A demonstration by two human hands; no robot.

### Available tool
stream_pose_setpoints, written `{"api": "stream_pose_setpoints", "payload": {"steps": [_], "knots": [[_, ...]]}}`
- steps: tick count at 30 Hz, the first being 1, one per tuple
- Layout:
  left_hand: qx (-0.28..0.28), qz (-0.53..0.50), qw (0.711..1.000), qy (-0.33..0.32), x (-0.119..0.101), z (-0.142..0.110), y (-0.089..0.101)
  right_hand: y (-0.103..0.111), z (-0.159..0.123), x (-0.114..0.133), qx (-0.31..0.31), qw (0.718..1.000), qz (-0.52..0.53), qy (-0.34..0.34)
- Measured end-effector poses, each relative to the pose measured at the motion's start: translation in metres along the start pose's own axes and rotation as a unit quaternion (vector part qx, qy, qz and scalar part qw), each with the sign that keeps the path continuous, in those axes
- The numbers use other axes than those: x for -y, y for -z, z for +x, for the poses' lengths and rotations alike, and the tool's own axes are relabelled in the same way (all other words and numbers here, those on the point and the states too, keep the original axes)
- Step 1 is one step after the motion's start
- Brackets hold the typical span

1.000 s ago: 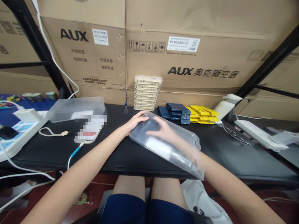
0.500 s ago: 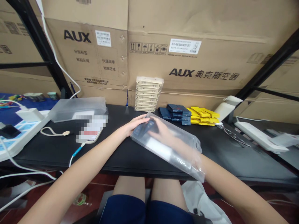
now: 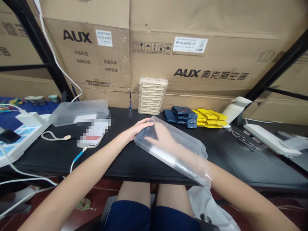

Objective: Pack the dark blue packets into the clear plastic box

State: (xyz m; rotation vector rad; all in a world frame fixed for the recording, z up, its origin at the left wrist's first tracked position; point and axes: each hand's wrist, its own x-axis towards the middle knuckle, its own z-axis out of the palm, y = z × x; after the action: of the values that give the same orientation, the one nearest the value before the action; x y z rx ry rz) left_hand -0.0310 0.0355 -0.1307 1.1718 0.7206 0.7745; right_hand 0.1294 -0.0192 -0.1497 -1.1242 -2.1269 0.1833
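Note:
A clear plastic box (image 3: pixel 185 158) lies slantwise on the black table (image 3: pixel 120 157) in front of me. My left hand (image 3: pixel 138 127) curls around its far end and holds it steady. My right hand (image 3: pixel 160 138) is pushed in through the near open end, and its fingers lie stretched out flat against the inside. No dark packet shows under that hand now.
Against the cardboard boxes (image 3: pixel 192 64) at the back stand a stack of cream packets (image 3: pixel 152 95), dark blue packets (image 3: pixel 180 115) and yellow packets (image 3: pixel 209 117). A frosted plastic box (image 3: pixel 79 110) and cables lie left. A white bottle (image 3: pixel 234 108) and a power strip (image 3: pixel 267 139) are right.
A dark blue packet showed under my right hand's fingers inside the box earlier; now it is out of sight and the fingers lie flatter. My left hand stays at the box's far end.

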Motion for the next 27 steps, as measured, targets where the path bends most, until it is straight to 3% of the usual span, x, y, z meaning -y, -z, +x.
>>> {"api": "stream_pose_setpoints", "payload": {"steps": [6,13,22,27], "knots": [[0.007,0.008,1.0,-0.005,-0.003,-0.004,-0.003,-0.002,0.0,-0.003,0.005,1.0,-0.022,-0.017],[0.001,-0.013,1.0,-0.014,-0.011,-0.004,0.002,0.024,0.004,-0.009,0.028,0.999,0.021,0.036],[-0.067,-0.077,0.995,-0.023,-0.025,-0.004,0.027,0.063,0.006,-0.056,-0.075,0.996,-0.058,0.007],[-0.088,-0.09,0.992,-0.016,-0.032,-0.003,0.051,0.074,0.002,-0.087,-0.214,0.968,-0.1,-0.08]]}}
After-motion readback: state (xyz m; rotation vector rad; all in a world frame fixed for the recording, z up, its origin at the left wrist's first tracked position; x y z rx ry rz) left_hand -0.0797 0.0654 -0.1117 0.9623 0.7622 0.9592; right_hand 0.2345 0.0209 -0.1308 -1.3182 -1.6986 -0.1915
